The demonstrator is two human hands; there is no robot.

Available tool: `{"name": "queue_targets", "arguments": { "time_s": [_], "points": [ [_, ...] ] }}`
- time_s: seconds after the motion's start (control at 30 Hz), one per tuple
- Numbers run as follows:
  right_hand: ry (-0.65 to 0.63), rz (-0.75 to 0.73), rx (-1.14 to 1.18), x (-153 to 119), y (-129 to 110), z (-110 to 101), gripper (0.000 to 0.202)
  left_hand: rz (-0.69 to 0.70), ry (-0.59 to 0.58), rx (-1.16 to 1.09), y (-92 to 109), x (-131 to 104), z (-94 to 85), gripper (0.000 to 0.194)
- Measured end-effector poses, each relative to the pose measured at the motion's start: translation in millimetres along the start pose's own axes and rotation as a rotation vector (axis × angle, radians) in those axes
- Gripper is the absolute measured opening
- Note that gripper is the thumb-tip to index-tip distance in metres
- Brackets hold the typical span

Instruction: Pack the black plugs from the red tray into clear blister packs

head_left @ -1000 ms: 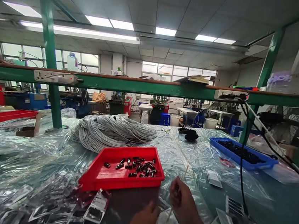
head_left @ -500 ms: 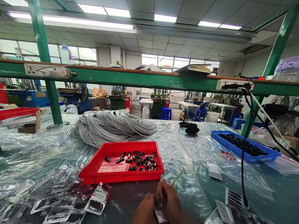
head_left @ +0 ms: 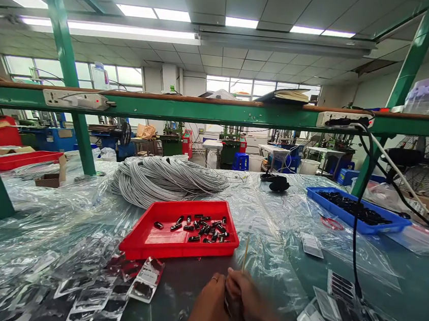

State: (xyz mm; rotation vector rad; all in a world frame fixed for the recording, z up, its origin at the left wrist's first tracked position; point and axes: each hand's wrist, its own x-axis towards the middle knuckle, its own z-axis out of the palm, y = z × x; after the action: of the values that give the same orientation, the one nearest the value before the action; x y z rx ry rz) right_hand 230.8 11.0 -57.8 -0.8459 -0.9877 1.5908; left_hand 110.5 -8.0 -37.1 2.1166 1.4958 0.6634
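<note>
My right hand is closed around a thin pale stick, which points up and away from me. Pressed against it, my left hand is also closed, a ring on one finger. Whatever lies between the two hands is mostly hidden; only a dark bit shows. Beyond them stands a red tray with several small shiny black cylindrical parts in it. A clear packet with a white label lies left of my hands, beside a heap of similar packets.
Behind the red tray lies a big coil of grey cable. A blue tray of black parts stands at right. More packets lie front right, with a black cable hanging over them. A green shelf beam spans above.
The stick has swung from a rightward slant to nearly upright as my right hand turned. A pale shiny flap below my hands is now out of sight. The view has shifted slightly.
</note>
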Motion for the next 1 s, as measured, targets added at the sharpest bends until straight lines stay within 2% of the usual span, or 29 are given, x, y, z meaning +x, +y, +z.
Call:
{"name": "queue_targets", "arguments": {
  "time_s": [0.1, 0.23, 0.4, 0.6, 0.77, 0.83, 0.9, 1.0],
  "points": [
    [-0.033, -0.07, 0.189, 10, -5, -3, 0.057, -0.028, -0.072, 0.054, 1, -3, -6.6, 0.037],
    [0.008, -0.206, 0.245, 18, -6, -3, 0.053, -0.024, -0.149, 0.135, 3, -4, -13.4, 0.05],
    [0.068, -0.267, 0.195, 17, 0, -4, 0.055, -0.026, -0.188, 0.161, 4, -5, -15.3, 0.054],
    [0.04, -0.261, 0.136, 15, 1, -3, 0.055, -0.011, -0.174, 0.171, 2, -4, -14.6, 0.057],
    [0.099, -0.294, -0.064, 9, 0, 5, 0.06, -0.004, -0.16, 0.176, 9, -7, -17.4, 0.061],
    [0.133, -0.259, -0.13, 6, -3, 8, 0.059, 0.016, -0.163, 0.193, 11, -8, -17.1, 0.062],
    [0.147, -0.153, -0.138, 3, -7, 7, 0.055, 0.034, -0.171, 0.21, 11, -9, -15.1, 0.064],
    [0.055, 0.08, -0.111, 0, -18, 3, 0.046, 0.037, -0.165, 0.217, 11, -10, -11.9, 0.064]
  ]
}}
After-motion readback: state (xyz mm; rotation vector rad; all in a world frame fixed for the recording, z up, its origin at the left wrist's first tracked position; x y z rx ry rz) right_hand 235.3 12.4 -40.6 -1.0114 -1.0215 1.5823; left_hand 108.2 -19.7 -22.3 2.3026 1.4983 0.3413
